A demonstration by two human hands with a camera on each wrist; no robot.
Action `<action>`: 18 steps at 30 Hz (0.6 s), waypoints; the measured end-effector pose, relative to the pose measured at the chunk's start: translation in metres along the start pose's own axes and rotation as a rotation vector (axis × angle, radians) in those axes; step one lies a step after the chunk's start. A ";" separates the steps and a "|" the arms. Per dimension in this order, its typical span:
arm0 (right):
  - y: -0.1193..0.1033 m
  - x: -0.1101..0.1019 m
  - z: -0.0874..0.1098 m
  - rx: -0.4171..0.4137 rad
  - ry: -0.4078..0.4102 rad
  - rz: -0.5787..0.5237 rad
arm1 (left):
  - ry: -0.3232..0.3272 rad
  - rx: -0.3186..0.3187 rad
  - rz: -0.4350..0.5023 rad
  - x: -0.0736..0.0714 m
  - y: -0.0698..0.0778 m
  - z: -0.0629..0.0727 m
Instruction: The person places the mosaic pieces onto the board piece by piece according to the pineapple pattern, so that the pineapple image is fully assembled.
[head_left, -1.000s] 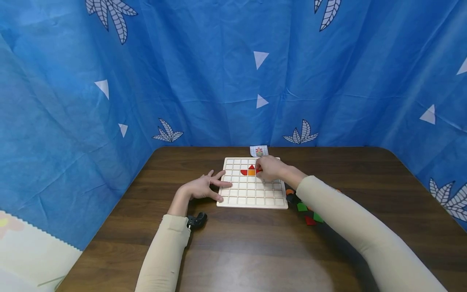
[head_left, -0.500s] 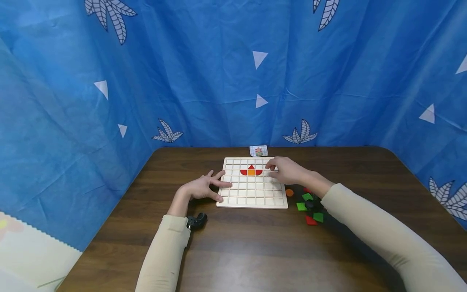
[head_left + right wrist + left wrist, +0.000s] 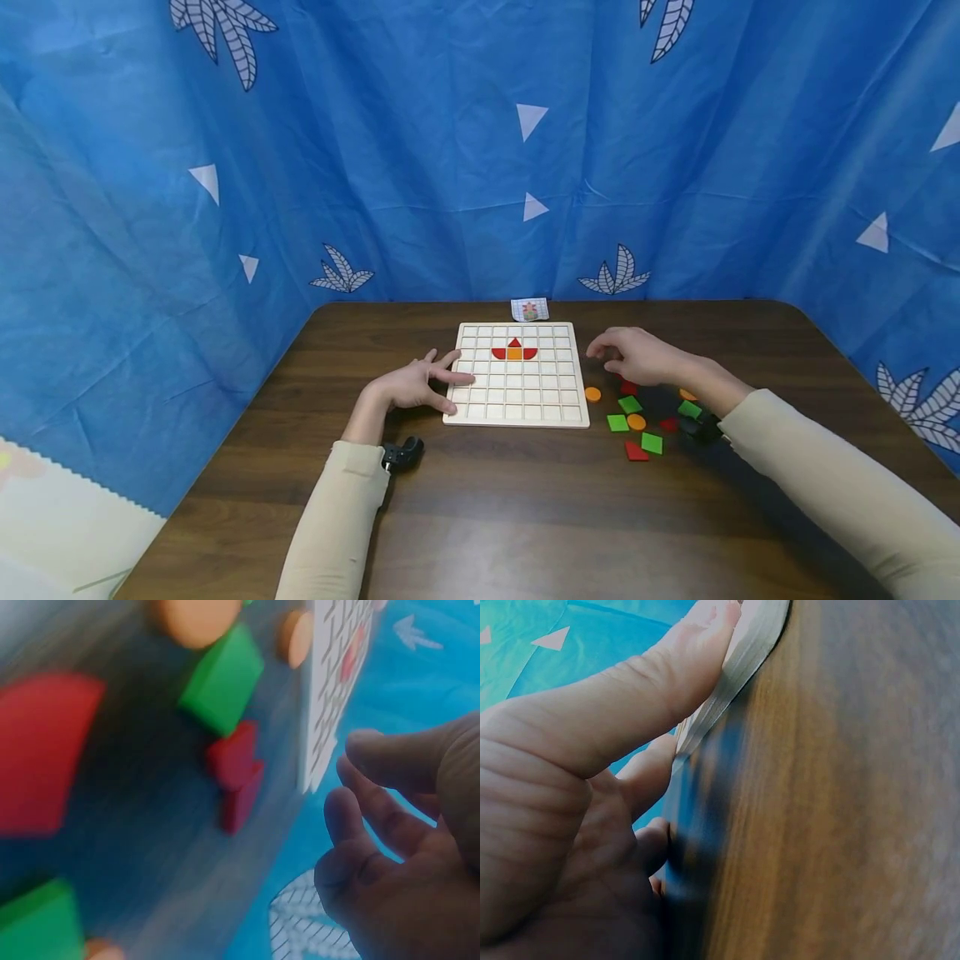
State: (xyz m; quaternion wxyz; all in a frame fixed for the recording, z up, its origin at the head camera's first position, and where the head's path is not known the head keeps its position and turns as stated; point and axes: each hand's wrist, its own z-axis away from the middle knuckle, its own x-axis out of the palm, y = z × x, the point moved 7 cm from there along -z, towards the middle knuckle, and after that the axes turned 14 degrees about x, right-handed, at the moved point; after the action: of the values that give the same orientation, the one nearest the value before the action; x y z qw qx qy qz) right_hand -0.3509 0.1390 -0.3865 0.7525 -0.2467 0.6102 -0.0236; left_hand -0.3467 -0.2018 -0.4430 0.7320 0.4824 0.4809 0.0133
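The white grid board (image 3: 532, 396) sits in the middle of the brown surface (image 3: 487, 500), and the left hand (image 3: 411, 385) is on its left edge, fingers spread, thumb on the near-left corner. So a few of the left cells are covered up. In the left wrist view that thumb and palm hide most of the board anyway.

On the grid there's an orange square (image 3: 514, 354) with a red triangle (image 3: 514, 342) right above it and a rounded red piece either side, left (image 3: 498, 354) and right (image 3: 530, 354).

Right hand (image 3: 641, 357) is in the air just off the board's right side, fingers loosely bent, nothing between them. Loose pieces are scattered below it: an orange disc (image 3: 593, 394) near the board edge, another orange disc (image 3: 636, 422) among green squares (image 3: 652, 443), plus a red piece (image 3: 636, 451) nearest the viewer. More red ones sit under the hand, partly hidden (the black wrist camera (image 3: 701, 427) crowds that spot too).

Past the board's far edge lies a small printed card (image 3: 529, 309), with a blue curtain (image 3: 450, 208) behind everything.
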 end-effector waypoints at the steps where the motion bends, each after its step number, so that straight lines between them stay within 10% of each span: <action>1: 0.004 0.000 0.001 -0.005 -0.006 0.007 | 0.001 -0.003 0.000 0.000 0.000 0.000; 18: 0.046 0.004 0.007 0.070 -0.071 0.031 | 0.010 -0.006 0.024 0.000 0.001 0.001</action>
State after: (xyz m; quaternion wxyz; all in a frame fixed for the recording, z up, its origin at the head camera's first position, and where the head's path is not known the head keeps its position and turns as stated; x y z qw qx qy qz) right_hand -0.3552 0.1804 -0.4070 0.7820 -0.2112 0.5859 -0.0245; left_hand -0.3459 -0.2020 -0.4424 0.7308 0.4858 0.4789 0.0259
